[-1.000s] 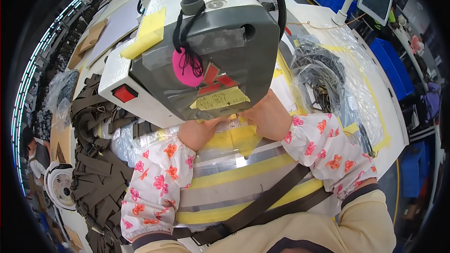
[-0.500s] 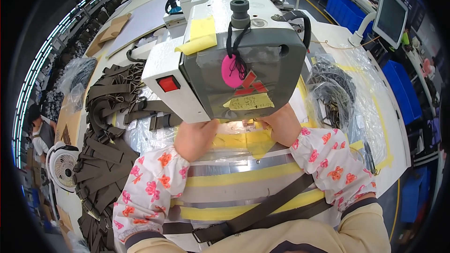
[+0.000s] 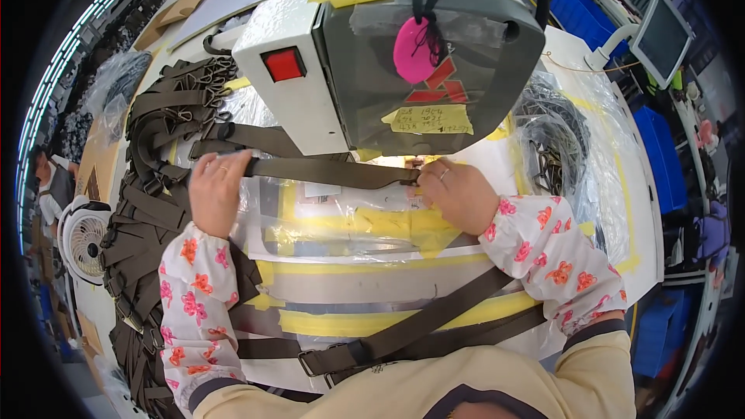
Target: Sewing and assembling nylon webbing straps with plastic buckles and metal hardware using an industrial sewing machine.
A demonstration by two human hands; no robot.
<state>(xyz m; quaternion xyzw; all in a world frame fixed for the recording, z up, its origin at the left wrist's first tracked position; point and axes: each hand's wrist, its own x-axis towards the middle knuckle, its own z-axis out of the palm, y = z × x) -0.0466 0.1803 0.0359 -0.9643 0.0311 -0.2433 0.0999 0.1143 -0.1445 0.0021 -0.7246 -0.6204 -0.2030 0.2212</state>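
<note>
A dark olive webbing strap (image 3: pixel 334 173) is stretched almost level between my hands, just in front of the grey and white sewing machine head (image 3: pixel 372 62). My left hand (image 3: pixel 220 194) is closed on its left end, fingers pinching near a dark fitting. The right end is pinched by my right hand (image 3: pixel 459 195), below the lower edge of the machine head. A small dark piece shows at those fingertips, too small to make out. Under the strap lies the work plate with yellow tape (image 3: pixel 388 222) and clear film. The needle area is mostly hidden behind the machine head.
Piled straps with metal hooks (image 3: pixel 182 97) cover the table's left side, near a white fan (image 3: pixel 84 239). To the right lies a clear bag of dark hardware (image 3: pixel 549 155). A monitor (image 3: pixel 662 37) stands beyond it. Another strap with a buckle (image 3: pixel 434 322) crosses in front of my body.
Both hands were partly behind the machine head's lower edge. My left hand has moved left and out, and the strap now shows taut between the hands. The whole view has shifted.
</note>
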